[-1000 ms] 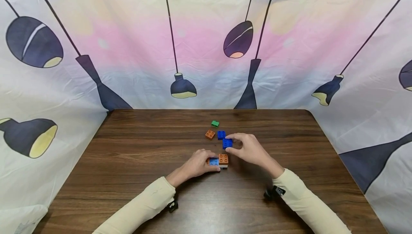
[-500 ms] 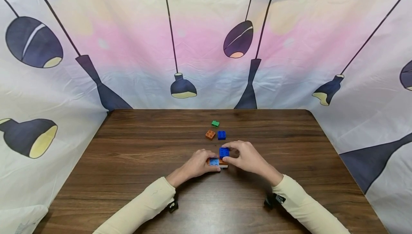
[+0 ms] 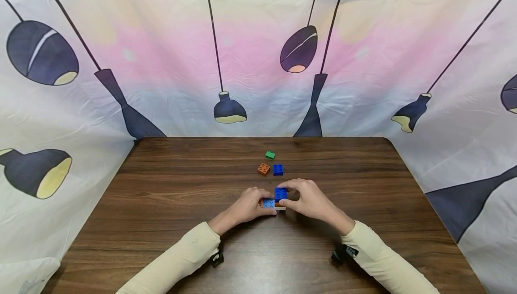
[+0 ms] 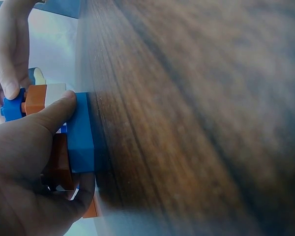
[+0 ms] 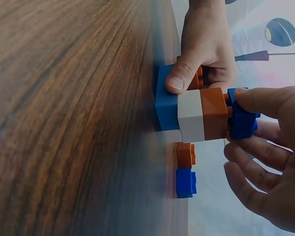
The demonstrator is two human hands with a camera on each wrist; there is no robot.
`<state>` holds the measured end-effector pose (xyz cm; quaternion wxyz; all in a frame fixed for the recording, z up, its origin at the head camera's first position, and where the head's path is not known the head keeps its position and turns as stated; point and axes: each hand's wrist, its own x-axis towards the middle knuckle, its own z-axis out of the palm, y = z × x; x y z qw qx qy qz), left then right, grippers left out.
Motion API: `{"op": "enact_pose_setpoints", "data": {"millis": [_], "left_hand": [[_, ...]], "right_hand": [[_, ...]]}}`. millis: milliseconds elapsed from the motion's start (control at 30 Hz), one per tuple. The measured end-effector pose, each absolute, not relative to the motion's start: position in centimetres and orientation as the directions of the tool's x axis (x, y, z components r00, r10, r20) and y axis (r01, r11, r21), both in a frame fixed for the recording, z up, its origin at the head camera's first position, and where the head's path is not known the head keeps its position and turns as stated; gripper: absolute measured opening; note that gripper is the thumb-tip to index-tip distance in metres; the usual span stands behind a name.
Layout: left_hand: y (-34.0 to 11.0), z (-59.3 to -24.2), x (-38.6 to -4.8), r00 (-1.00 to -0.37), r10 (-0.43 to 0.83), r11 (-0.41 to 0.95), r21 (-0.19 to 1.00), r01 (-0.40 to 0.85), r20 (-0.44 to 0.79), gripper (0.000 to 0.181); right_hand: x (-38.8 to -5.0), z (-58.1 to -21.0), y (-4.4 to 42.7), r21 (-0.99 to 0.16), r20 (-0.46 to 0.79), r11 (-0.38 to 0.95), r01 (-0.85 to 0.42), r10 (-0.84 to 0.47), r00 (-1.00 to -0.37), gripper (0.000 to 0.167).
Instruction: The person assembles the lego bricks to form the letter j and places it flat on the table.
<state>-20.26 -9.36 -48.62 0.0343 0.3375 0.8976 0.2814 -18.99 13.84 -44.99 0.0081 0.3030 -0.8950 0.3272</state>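
Observation:
My left hand (image 3: 247, 205) grips a small stack of toy building bricks low on the table. In the right wrist view the stack shows a long blue brick (image 5: 166, 105) at the bottom, a white brick (image 5: 191, 115) on it and an orange brick (image 5: 214, 114) on top. Beside that column, a light blue brick (image 3: 268, 203) shows between my left fingers. My right hand (image 3: 310, 199) pinches a dark blue brick (image 5: 242, 114) between thumb and fingers. It sits slightly tilted over the orange brick, whose studs still show in the gap.
Beyond the stack lie a loose orange brick (image 3: 264, 169), a loose dark blue brick (image 3: 278, 169) and a small green brick (image 3: 269, 155). The wooden table (image 3: 181, 173) ends at a lamp-patterned cloth (image 3: 258, 60) at the back.
My right hand has brought the dark blue brick toward me and slightly left, from beside the loose blue brick to over the stack's orange brick. The left hand has stayed in place.

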Motion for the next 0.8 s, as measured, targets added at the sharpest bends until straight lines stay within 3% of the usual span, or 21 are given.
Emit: {"op": "enact_pose_setpoints", "data": {"millis": [800], "left_hand": [[-9.36, -48.56, -20.34, -0.767, 0.63, 0.613, 0.528, 0.587, 0.121, 0.041]], "right_hand": [[-18.94, -44.96, 14.12, -0.602, 0.206, 0.587, -0.542, -0.541, -0.815, 0.038]]}}
